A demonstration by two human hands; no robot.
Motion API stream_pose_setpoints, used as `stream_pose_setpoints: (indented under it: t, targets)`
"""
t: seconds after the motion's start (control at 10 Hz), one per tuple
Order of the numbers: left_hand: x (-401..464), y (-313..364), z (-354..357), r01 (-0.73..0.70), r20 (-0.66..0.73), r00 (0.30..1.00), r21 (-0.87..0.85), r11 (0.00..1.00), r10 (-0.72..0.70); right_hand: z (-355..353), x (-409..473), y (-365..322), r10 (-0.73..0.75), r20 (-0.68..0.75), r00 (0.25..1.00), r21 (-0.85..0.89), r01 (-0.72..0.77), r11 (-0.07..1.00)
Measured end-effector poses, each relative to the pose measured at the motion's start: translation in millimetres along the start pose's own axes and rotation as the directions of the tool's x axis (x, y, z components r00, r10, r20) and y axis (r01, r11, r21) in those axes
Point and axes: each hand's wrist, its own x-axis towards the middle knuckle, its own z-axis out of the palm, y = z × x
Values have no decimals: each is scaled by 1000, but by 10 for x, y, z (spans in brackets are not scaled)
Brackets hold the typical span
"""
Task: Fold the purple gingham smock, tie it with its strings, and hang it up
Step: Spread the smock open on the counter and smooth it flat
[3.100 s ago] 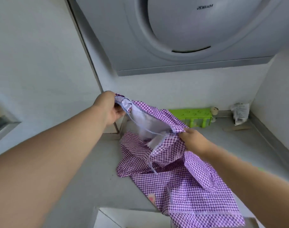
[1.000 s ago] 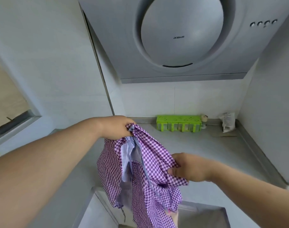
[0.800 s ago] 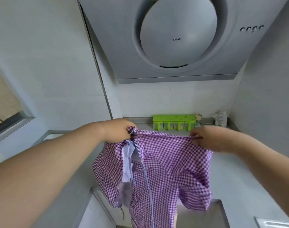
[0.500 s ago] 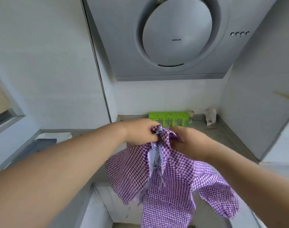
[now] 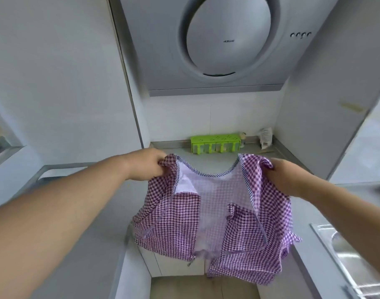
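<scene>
Purple-and-white gingham cloth smock (image 5: 169,223): thin woven fabric, matt, paler on the inner face, striped binding at the neckline. Grey bench (image 5: 94,251): smooth, matt. Round-fronted grey extractor hood (image 5: 228,35): smooth, satin sheen. Green rack (image 5: 215,143): glossy plastic. Steel sink (image 5: 353,255): brushed metal, reflective.

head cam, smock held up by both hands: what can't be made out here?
- Strings of the smock: head view, not distinguishable among the hanging folds.
- Left hand and right hand fingers: curled into the cloth, tips hidden.
- Sink: cut off by the right edge.
- White packet: print too small to read.
</scene>
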Motion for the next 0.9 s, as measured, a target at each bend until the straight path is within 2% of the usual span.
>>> stream_pose_setpoints:
  t: [0.1,0.2,0.3,0.4,0.5,0.6,0.7,0.8,0.9]
  targets:
    - [-64,-21,87,-110,-245,966,-108,988,81,136,-85,18,18,-9,1000,157,-16,988]
    - [-99,9,191,-110,-337,941,-182,977,43,270,-135,0,59,45,997,195,-67,979]
    - [-163,3,394,-14,221,975,223,975,-37,435,-271,8,47,274,961,-24,-42,999]
    - [-223,110,570,-5,600,704,538,843,-379,504,-345,-99,186,595,782,-476,156,866]
    - [-61,222,346,145,165,951,512,846,-262,267,70,-148,-14,369,929,-539,227,811]
    - [81,326,21,24,-716,698,-7,1000,-22,-172,372,-140,18,-620,785,307,221,925]
    - [41,347,267,-164,-480,823,312,936,305,112,151,-213,-438,-626,646,-66,515,854]
    - [-90,384,879,-144,525,812,606,783,-257,840,-291,-2,-461,623,632,-462,772,436]
    - [-89,286,1079,-29,503,827,484,875,-251,1024,-445,232,-145,742,654,-354,567,744]
